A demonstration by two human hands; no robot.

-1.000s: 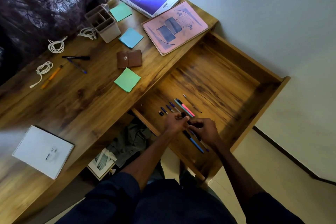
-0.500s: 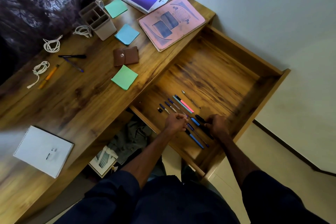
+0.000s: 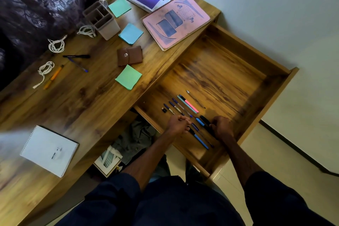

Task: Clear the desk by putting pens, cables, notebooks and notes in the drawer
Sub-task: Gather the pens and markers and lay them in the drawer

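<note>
I cannot tell if the left grip [image 3: 178,124] holds anything; the right grip [image 3: 222,127] hides the black plastic marker [image 3: 205,120]'s lower end.

Pens [image 3: 189,105] lie in the drawer [image 3: 220,71] (its near end), right of the desk [image 3: 82,101].

Brown snap wallet [image 3: 129,55], grey divided pen holder [image 3: 103,22], dark leaf-patterned curtain [image 3: 42,2], plain pale wall [image 3: 275,5]

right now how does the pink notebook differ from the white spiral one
The pink notebook has a printed cover; the white spiral notebook is nearly plain, wire-bound. The pink one lies beside the open drawer, the white one far from it. Both lie closed on the desk.
</note>
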